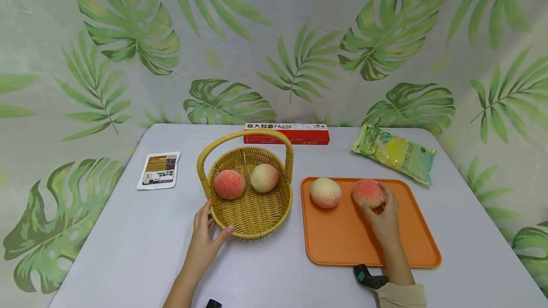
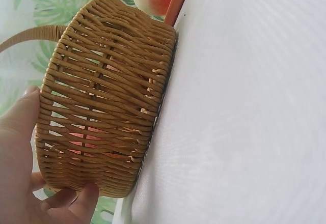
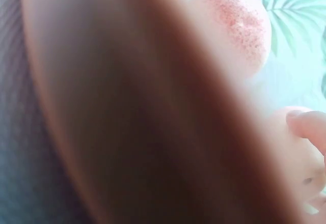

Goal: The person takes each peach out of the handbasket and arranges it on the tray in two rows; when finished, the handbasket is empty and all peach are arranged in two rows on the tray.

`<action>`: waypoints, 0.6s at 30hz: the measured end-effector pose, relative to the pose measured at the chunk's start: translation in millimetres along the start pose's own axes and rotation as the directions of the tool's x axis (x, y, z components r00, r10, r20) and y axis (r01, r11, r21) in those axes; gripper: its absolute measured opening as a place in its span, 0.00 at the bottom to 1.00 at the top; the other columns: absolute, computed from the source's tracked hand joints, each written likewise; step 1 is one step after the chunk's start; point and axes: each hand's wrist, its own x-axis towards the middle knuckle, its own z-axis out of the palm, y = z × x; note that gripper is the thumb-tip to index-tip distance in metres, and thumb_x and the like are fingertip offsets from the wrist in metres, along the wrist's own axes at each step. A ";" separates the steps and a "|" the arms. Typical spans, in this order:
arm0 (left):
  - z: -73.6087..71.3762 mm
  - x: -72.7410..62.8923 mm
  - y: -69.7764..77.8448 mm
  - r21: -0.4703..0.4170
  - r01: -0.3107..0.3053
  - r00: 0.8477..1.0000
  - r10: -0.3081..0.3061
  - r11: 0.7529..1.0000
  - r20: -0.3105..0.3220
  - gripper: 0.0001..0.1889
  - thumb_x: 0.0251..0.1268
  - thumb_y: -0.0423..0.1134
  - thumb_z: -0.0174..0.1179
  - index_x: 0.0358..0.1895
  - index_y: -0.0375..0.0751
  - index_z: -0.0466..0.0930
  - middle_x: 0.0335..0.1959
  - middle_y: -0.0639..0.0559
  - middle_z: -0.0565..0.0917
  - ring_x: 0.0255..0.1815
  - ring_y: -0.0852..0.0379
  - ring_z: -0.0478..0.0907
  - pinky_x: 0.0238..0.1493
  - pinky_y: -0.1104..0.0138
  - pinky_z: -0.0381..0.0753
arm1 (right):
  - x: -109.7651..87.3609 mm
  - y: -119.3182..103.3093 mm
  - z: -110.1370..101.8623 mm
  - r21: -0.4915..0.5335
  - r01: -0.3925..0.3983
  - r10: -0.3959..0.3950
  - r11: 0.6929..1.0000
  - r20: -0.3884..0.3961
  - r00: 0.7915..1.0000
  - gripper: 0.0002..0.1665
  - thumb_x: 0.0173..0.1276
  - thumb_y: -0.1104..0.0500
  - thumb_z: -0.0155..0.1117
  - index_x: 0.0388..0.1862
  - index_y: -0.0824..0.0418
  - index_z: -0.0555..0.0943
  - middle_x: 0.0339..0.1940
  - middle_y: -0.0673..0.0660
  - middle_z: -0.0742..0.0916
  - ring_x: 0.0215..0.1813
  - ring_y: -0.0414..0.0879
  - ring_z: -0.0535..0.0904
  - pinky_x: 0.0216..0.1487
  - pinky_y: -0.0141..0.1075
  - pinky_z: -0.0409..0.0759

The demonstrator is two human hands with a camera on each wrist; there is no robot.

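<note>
Currently, right grip (image 1: 386, 217) curled round a red peach (image 1: 366, 192), left grip (image 1: 205, 237) holding the wicker basket (image 1: 253, 217).

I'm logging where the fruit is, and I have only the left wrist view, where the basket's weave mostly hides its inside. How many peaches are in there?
Observer: Two are in the basket: a red peach and a pale peach.
Operator: Got it. What is being handled out of my sight?
Observer: The right hand holds another peach.
Operator: And what stands behind, past the handle?
Observer: A red pasta box near the table's far edge.
</note>
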 end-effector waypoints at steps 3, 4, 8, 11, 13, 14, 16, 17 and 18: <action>-0.5 0.0 2.6 0.003 0.011 1.000 -0.011 1.000 0.006 0.44 0.55 0.42 0.63 0.70 0.43 0.43 0.65 0.39 0.51 0.63 0.46 0.57 0.61 0.63 0.62 | 3.0 11.1 0.4 0.018 -0.002 0.002 1.000 -0.002 1.000 0.43 0.59 0.64 0.64 0.69 0.60 0.53 0.63 0.64 0.57 0.58 0.57 0.61 0.55 0.26 0.67; -0.8 0.0 4.9 0.001 0.013 1.000 -0.013 1.000 0.007 0.44 0.55 0.41 0.63 0.70 0.42 0.43 0.65 0.38 0.51 0.63 0.45 0.57 0.61 0.62 0.62 | 3.5 12.7 0.6 0.024 -0.002 0.002 1.000 -0.006 1.000 0.43 0.58 0.64 0.64 0.69 0.59 0.53 0.63 0.63 0.57 0.58 0.56 0.62 0.56 0.28 0.68; -3.7 -1.7 23.8 -0.006 0.012 1.000 -0.012 1.000 0.010 0.43 0.56 0.36 0.63 0.69 0.36 0.43 0.63 0.34 0.51 0.62 0.41 0.57 0.60 0.58 0.62 | 4.6 14.2 0.7 0.050 0.001 0.000 0.999 -0.012 1.000 0.45 0.57 0.64 0.65 0.69 0.58 0.53 0.64 0.62 0.56 0.61 0.57 0.61 0.61 0.46 0.65; -5.4 -2.6 35.1 -0.003 0.007 1.000 -0.007 1.000 0.012 0.43 0.55 0.33 0.62 0.68 0.32 0.43 0.63 0.32 0.51 0.62 0.39 0.56 0.60 0.55 0.62 | 5.3 13.7 0.5 0.056 -0.010 0.011 0.998 -0.010 1.000 0.44 0.56 0.65 0.66 0.68 0.59 0.54 0.65 0.62 0.56 0.62 0.57 0.60 0.61 0.51 0.63; -5.2 -2.3 34.2 -0.007 0.007 1.000 -0.007 1.000 0.012 0.43 0.55 0.33 0.62 0.68 0.32 0.43 0.63 0.32 0.51 0.62 0.39 0.56 0.60 0.55 0.62 | 6.1 13.7 0.6 0.071 -0.014 0.014 0.997 0.000 1.000 0.43 0.56 0.66 0.66 0.68 0.60 0.55 0.65 0.61 0.57 0.61 0.55 0.61 0.61 0.46 0.65; -4.8 -2.0 31.2 -0.007 0.009 1.000 -0.009 1.000 0.013 0.43 0.55 0.34 0.62 0.68 0.32 0.43 0.63 0.32 0.51 0.62 0.40 0.56 0.60 0.56 0.62 | 6.4 14.1 0.7 0.071 -0.017 0.017 0.997 0.002 1.000 0.43 0.56 0.66 0.65 0.68 0.61 0.55 0.64 0.61 0.57 0.60 0.53 0.62 0.60 0.41 0.66; -3.5 -1.2 22.6 -0.006 0.014 1.000 -0.014 1.000 0.014 0.43 0.56 0.36 0.62 0.69 0.35 0.43 0.64 0.34 0.50 0.63 0.41 0.56 0.61 0.57 0.62 | 7.1 14.5 1.0 0.071 -0.016 0.016 0.997 0.006 1.000 0.42 0.57 0.67 0.65 0.67 0.61 0.55 0.63 0.61 0.58 0.57 0.50 0.63 0.56 0.30 0.69; -2.7 -0.8 17.7 -0.006 0.017 1.000 -0.017 1.000 0.014 0.43 0.56 0.37 0.63 0.69 0.37 0.43 0.64 0.35 0.50 0.63 0.42 0.56 0.61 0.58 0.61 | 7.2 14.7 1.2 0.069 -0.009 0.009 0.998 0.007 1.000 0.41 0.57 0.67 0.64 0.67 0.62 0.55 0.62 0.62 0.59 0.55 0.48 0.64 0.54 0.25 0.69; -1.9 -0.5 13.1 -0.004 0.018 1.000 -0.018 1.000 0.014 0.44 0.56 0.38 0.63 0.70 0.39 0.42 0.64 0.36 0.50 0.63 0.43 0.56 0.61 0.59 0.61 | 7.0 14.7 1.6 0.066 -0.004 0.003 0.998 0.005 1.000 0.41 0.58 0.67 0.64 0.67 0.62 0.55 0.61 0.62 0.59 0.54 0.47 0.64 0.51 0.21 0.69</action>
